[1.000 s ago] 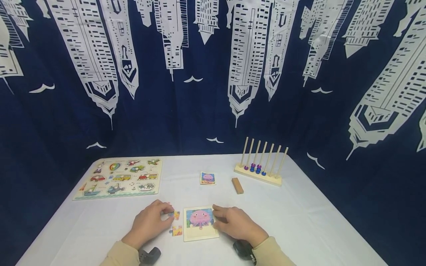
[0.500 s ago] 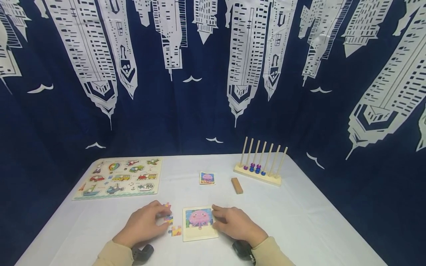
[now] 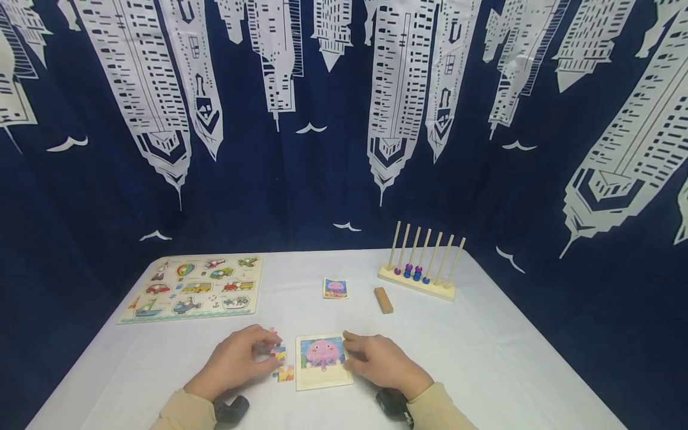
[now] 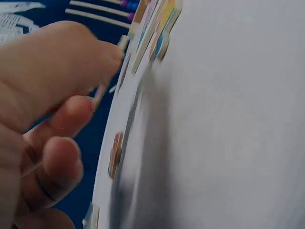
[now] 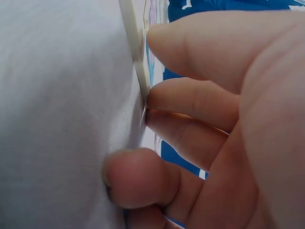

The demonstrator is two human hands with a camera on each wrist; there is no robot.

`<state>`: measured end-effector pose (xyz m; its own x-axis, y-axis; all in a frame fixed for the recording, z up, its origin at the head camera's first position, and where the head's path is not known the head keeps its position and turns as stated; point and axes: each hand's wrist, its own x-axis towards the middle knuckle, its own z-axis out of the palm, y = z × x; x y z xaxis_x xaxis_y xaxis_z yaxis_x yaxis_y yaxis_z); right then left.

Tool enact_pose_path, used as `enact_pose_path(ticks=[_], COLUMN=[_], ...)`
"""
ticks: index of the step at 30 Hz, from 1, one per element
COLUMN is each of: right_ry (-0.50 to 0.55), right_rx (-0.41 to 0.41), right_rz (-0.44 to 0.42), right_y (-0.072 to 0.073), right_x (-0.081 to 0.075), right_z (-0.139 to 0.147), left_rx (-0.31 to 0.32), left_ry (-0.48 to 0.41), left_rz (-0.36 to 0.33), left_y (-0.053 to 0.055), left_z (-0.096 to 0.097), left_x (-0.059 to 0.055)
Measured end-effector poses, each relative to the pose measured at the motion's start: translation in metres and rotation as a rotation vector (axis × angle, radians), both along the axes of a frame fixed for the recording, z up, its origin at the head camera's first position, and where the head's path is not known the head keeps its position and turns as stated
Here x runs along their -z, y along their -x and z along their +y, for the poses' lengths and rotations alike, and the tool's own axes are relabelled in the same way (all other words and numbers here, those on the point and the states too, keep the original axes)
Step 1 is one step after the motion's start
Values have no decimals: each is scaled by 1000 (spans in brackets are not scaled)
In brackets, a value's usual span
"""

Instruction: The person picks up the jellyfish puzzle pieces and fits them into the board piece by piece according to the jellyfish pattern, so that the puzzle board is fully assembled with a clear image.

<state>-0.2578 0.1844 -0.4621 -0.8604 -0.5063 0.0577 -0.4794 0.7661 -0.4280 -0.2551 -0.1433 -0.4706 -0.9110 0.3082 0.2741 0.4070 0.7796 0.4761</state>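
Between thumb and fingertip, my left hand [image 3: 233,361] pinches a small jigsaw piece [image 3: 279,352], held tilted beside the puzzle board; the left wrist view shows its thin wooden edge [image 4: 123,44]. Two other pieces lie close by: a pink one [image 3: 273,332] partly behind the fingers, and a yellow-orange one [image 3: 286,374] nearer me. The square puzzle board [image 3: 324,377] carries a pink octopus picture [image 3: 322,351] in its upper part and bare wood below. My right hand [image 3: 383,361] holds the board's right side, with thumb and fingertips against its edge [image 5: 138,62].
A small octopus picture card [image 3: 335,288] lies behind the board. Right of it are a wooden block [image 3: 384,300] and a bead-and-peg rack [image 3: 416,283]. A large vehicle puzzle board [image 3: 193,288] sits at the back left. A dark patterned curtain [image 3: 322,191] hangs behind the table.
My left hand has drawn a little to the left, away from the board, turning the pinched piece, then eased slightly back right. My right hand and the board stay in place.
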Motion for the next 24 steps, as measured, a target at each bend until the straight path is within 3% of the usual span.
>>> enact_pose_path(ticks=[8, 16, 24], right_ry=[5, 1, 17], right_rx=[-9, -13, -18], right_rz=[14, 30, 21], right_y=[-1, 0, 0], right_x=[-2, -3, -2], right_z=[2, 3, 3], left_rx=[160, 143, 152], left_ry=[-70, -53, -64], left_rz=[12, -3, -92], left_y=[-15, -18, -18], left_z=[48, 95, 112], left_x=[-9, -4, 0])
